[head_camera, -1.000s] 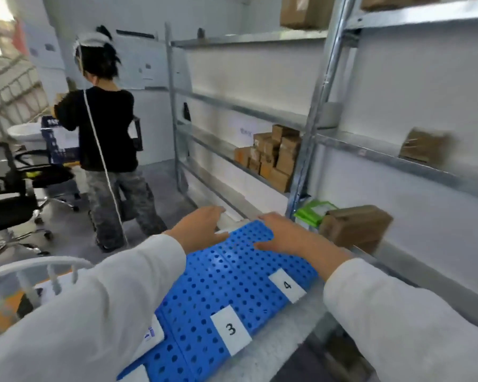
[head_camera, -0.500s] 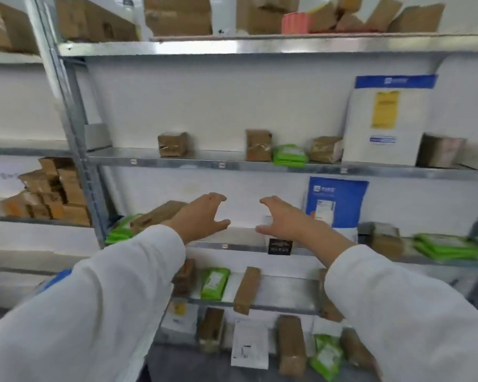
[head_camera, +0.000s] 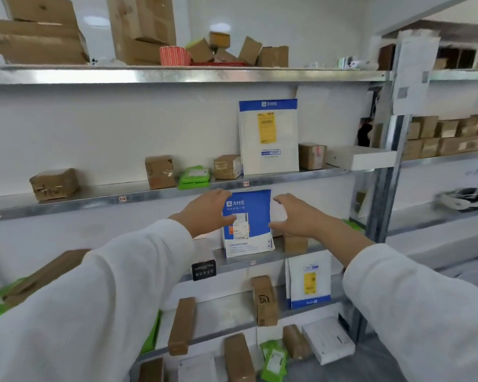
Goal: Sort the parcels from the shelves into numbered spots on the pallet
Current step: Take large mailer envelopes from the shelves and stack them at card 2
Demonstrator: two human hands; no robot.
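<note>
While the blue-and-white mailer point(head_camera: 255, 208) stands on edge on the middle shelf point(head_camera: 232, 264), neither hand shows a firm hold of it, and that is where the risk lies. The left hand point(head_camera: 207, 213) is spread at the mailer's left edge. Its thumb lies across the printed label and its fingers curve over the top-left corner, but it cannot be told whether they press the paper.

The mailer looks thin and probably limp. A squeeze from one side alone would likely buckle it or tip it flat onto the shelf.

The right hand point(head_camera: 293, 216) is spread too, in an open curve just beside the right edge, with the thumb near the paper and the fingers apart from it. If it closes late, or lower than the left, the mailer could twist and slide forward off the shelf lip onto the parcels on the shelves below.

Under the right wrist a small brown box point(head_camera: 295, 244) sits on the same shelf, just beside the mailer's lower right corner, and a wide sweep of that hand might knock it. The pallet is not in view, so the numbered spot for this parcel cannot be judged.
</note>
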